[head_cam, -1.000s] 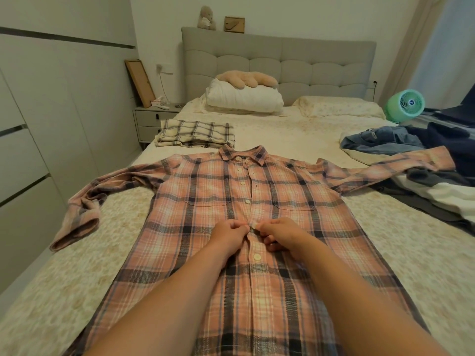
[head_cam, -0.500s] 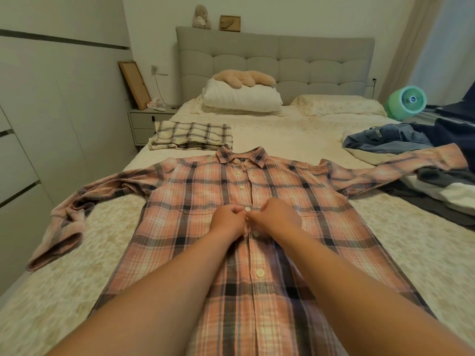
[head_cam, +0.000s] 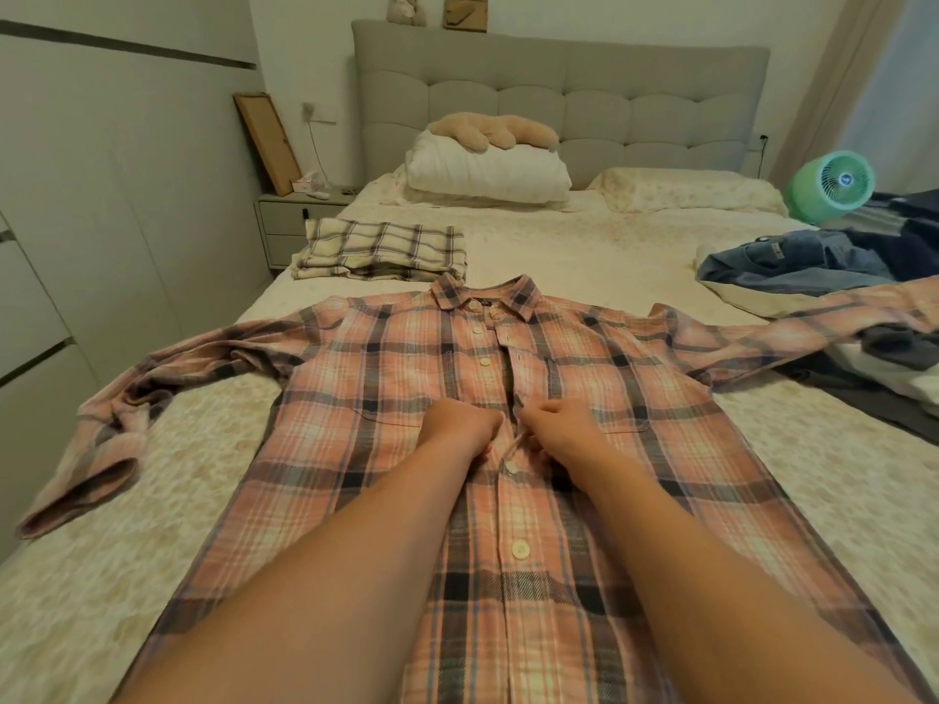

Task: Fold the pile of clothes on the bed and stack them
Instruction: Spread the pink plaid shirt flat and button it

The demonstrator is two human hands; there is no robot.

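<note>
A pink plaid shirt (head_cam: 386, 378) lies face up on the bed (head_cam: 584, 256), sleeves spread to both sides. Its lower buttons are closed; the front is open above my hands. My left hand (head_cam: 460, 426) pinches the left edge of the placket at chest height. My right hand (head_cam: 556, 429) pinches the right edge beside it, fingers curled. A folded cream plaid garment (head_cam: 381, 249) sits behind the collar at the left. A pile of unfolded clothes (head_cam: 813, 256), denim and dark pieces, lies at the right, under the shirt's right sleeve.
A white pillow with a tan plush toy (head_cam: 488, 167) lies at the headboard. A nightstand (head_cam: 294, 221) stands left of the bed beside the wardrobe wall. A green fan (head_cam: 833, 185) sits at the far right.
Both hands have moved up the shirt front from one button to a higher spot on the placket. The view has tilted slightly down and closer.
</note>
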